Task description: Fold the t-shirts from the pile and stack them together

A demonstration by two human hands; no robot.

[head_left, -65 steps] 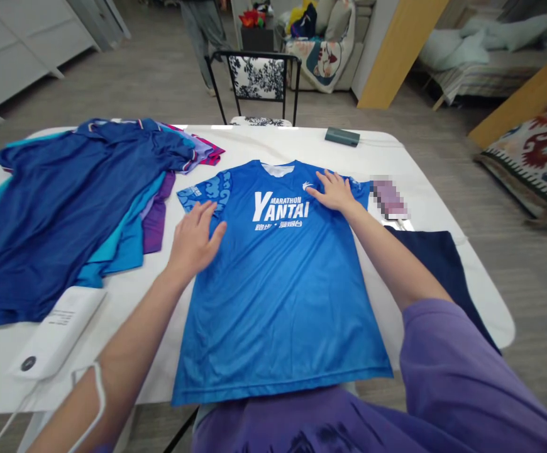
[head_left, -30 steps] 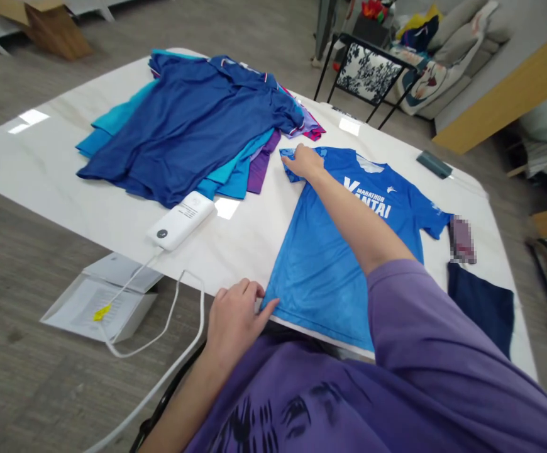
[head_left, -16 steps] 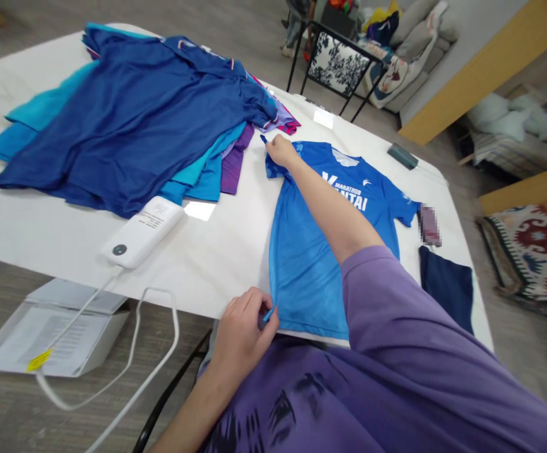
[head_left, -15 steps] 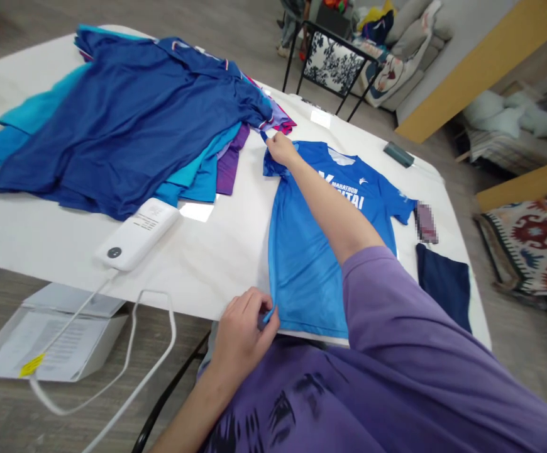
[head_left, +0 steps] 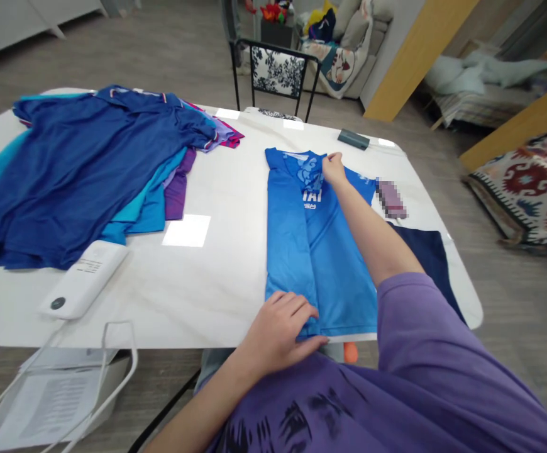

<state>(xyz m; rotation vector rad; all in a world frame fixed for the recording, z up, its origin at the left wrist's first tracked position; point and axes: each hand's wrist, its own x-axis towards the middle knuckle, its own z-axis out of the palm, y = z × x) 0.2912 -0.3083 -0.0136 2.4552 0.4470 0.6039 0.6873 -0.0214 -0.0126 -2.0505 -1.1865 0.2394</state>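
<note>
With fingers of right hand, pinching blue shirt at folded-over sleeve, near collar. With left hand, touching it near hem; can't tell if gripping. Lying on white table, one side folded over front print, between clothes pile and dark blue cloth.

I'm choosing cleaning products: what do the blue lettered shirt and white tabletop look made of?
The blue lettered shirt is probably a thin synthetic such as polyester: smooth, faintly sheeny, with soft creases. The white tabletop could be polished stone or an imitation; faint veins and crisp light reflections show its glossy finish.
</note>
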